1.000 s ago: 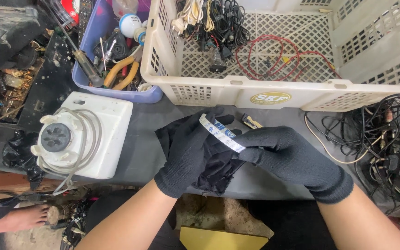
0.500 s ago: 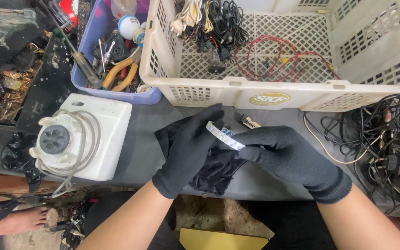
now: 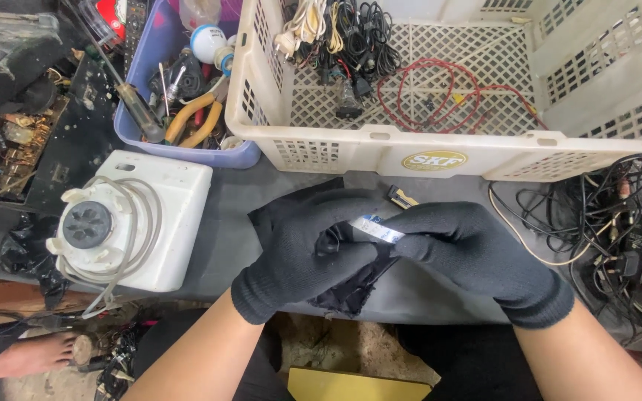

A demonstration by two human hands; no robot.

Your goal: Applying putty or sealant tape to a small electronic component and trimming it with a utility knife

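Note:
Both my hands wear black knit gloves and meet over the grey table [image 3: 224,238]. My left hand [image 3: 302,249] is closed around a black cloth [image 3: 351,286] that hangs from under the palm. My right hand [image 3: 477,249] pinches a small flat white-and-blue strip [image 3: 377,229] by one end; the strip's other end lies against the cloth in my left hand. A small black and yellow part [image 3: 403,197] lies on the table just behind my hands.
A cream slotted basket [image 3: 380,145] with cables stands behind my hands. To its left is a purple tub [image 3: 131,126] with pliers and a screwdriver. A white appliance base [image 3: 131,219] wrapped in cord sits at left. Tangled wires [image 3: 618,223] lie at right. A bare foot [image 3: 27,356] shows below.
My left hand has curled from open fingers into a grip over the cloth and strip. The strip has lowered and turned flatter between both hands.

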